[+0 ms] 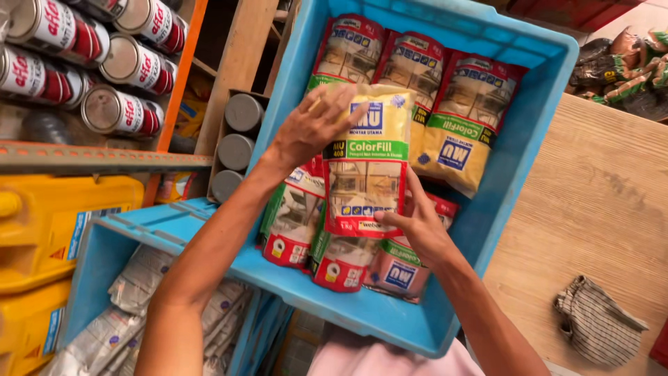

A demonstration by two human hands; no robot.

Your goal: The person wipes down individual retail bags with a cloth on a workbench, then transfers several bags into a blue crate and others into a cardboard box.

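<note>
Two-handed grip on one yellow-and-red pouch

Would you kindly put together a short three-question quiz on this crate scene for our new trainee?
1. True or false: the yellow-topped packet is gripped by both hands.
2. Which hand holds the packet's red bottom end? A) left hand B) right hand C) neither
3. Fill in: the packets lie in a ____ plastic crate.

Key
1. True: the left hand is at its top end, the right hand at its bottom end.
2. B.
3. Blue. Beyond it, cans lie on their sides on the rack at left, and a striped cloth rests on the wooden board at right.
</note>
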